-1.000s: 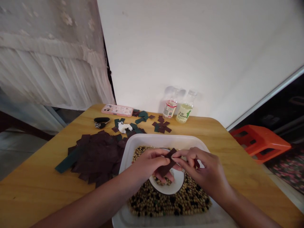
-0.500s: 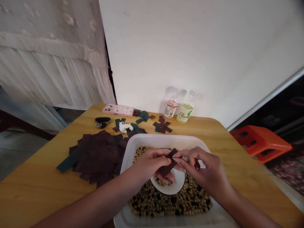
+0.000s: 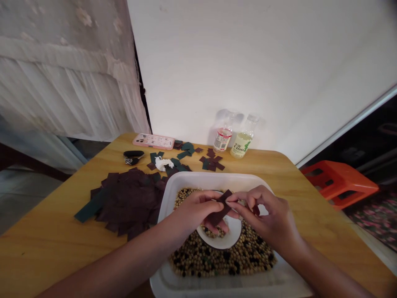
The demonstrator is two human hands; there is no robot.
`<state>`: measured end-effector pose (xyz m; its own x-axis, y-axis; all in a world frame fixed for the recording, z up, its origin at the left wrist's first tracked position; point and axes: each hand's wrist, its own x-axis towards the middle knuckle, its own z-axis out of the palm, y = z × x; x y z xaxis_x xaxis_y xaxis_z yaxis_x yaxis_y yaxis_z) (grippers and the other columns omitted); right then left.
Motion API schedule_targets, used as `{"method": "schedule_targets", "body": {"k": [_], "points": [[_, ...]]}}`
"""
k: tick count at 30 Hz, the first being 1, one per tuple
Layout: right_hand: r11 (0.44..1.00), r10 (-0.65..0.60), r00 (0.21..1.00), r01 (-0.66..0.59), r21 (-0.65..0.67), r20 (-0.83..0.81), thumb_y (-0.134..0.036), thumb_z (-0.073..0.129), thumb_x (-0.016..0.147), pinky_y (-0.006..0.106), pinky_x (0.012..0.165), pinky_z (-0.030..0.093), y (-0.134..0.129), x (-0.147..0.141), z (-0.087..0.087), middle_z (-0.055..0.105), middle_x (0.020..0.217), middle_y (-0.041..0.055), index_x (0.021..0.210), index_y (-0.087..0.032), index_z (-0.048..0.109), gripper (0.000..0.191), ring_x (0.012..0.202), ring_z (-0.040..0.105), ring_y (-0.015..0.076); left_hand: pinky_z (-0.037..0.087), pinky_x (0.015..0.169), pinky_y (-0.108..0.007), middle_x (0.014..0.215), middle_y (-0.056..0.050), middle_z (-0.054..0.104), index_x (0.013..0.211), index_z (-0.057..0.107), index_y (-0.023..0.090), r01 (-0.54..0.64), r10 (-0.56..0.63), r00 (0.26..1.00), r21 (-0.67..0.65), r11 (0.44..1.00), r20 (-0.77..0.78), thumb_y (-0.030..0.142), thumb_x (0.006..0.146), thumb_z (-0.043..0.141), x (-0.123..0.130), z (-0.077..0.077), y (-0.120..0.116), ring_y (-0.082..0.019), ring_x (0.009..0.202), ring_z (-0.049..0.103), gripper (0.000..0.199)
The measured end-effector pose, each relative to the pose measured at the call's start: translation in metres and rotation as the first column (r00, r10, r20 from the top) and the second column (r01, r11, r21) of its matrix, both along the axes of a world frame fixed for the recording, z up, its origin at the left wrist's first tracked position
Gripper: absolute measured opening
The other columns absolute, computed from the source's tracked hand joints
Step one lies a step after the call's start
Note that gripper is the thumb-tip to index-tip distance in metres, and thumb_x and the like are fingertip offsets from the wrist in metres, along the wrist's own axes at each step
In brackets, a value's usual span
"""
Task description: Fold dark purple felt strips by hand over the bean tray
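Over a white bowl [image 3: 234, 240], my left hand [image 3: 201, 209] pinches a dark brown fabric strip [image 3: 220, 211] between thumb and fingers. My right hand [image 3: 263, 209] is closed at the strip's right edge, thumb and forefinger pressed together there. Whether those fingertips also hold a small thing is too fine to make out. Some beads lie in the bowl, partly hidden by my left hand. The bowl rests on many tan and black beads [image 3: 214, 263] inside a white plastic tub [image 3: 164, 215].
Left of the tub lies a heap of dark brown strips [image 3: 133, 203] with a green strip [image 3: 89, 207]. Behind are a pink-cased phone [image 3: 153, 141], keys [image 3: 133, 157], crumpled white tissue [image 3: 163, 164] and two bottles [image 3: 242, 142]. An orange stool [image 3: 344, 182] stands right of the table [image 3: 46, 223].
The view has shifted slightly, so things sit a little higher. Both hands keep nearly the same pose at the strip.
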<state>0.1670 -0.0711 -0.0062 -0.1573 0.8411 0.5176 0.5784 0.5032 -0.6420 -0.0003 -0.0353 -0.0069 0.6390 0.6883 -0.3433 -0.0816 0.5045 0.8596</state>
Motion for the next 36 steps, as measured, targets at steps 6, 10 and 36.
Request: {"method": "schedule_targets", "body": {"k": [6,10,36], "points": [[1.000,-0.016,1.000,0.016,0.018,-0.019,-0.019,0.062,0.075,0.019,0.040,0.045,0.0002,-0.0012,0.0006,0.070,0.074,0.0006,0.070,-0.023,0.038,0.025,0.051,0.062,0.0101,0.044,0.044,-0.018,0.076,-0.006,0.070,0.091,0.064,0.015,0.014,-0.014,1.000,0.027,1.000,0.014,0.025,0.067,0.056,-0.0016,-0.0026,0.0004,-0.010,0.049,0.061,0.027],[1.000,-0.006,0.999,0.007,0.011,-0.036,-0.018,0.060,0.075,0.019,0.041,0.045,0.0008,-0.0014,0.0010,0.070,0.074,0.0014,0.071,-0.023,0.038,0.024,0.053,0.063,0.0113,0.044,0.043,-0.018,0.075,-0.005,0.070,0.086,0.064,0.015,0.021,-0.021,1.000,0.017,1.000,0.020,0.025,0.065,0.056,-0.0017,-0.0022,0.0007,-0.010,0.047,0.060,0.024],[1.000,-0.012,0.998,0.013,0.015,-0.069,-0.021,0.060,0.077,0.023,0.040,0.043,0.0045,0.0027,0.0026,0.070,0.076,0.0017,0.076,-0.023,0.040,0.020,0.057,0.064,0.0134,0.043,0.079,-0.029,0.086,-0.005,0.069,0.086,0.065,0.017,-0.153,0.154,0.988,0.108,0.982,-0.004,0.025,0.072,0.056,-0.0032,-0.0005,0.0001,-0.016,0.075,0.062,0.019]]}}
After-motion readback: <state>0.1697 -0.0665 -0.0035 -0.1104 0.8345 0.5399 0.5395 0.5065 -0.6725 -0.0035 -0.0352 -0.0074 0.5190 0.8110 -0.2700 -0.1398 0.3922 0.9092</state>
